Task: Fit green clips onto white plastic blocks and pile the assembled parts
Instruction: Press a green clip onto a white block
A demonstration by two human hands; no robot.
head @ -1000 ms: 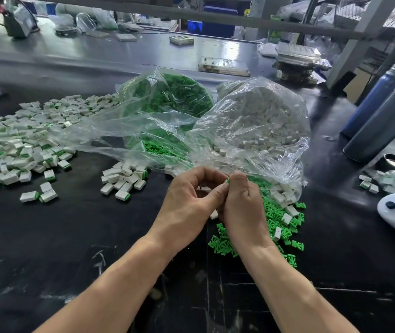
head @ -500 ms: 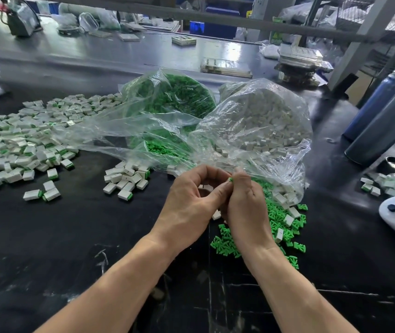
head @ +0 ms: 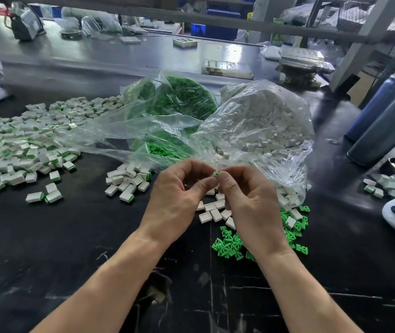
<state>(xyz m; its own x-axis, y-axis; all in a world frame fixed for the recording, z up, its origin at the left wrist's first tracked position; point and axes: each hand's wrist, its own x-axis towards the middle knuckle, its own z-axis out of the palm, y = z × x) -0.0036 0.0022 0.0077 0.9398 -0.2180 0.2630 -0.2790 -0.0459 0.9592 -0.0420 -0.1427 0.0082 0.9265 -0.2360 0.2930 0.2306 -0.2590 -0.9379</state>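
1. Your left hand [head: 177,203] and right hand [head: 249,207] are together pinching one small white plastic block with a green clip [head: 216,174], its green end pointing up toward twelve o'clock.
2. No readable writing is showing anywhere.
3. At twelve o'clock a clear plastic bag [head: 174,97] is holding green clips; at one o'clock another clear bag [head: 263,121] is holding white blocks.
4. At nine o'clock the pile of assembled white-and-green parts [head: 18,145] is lying on the black table [head: 71,248].
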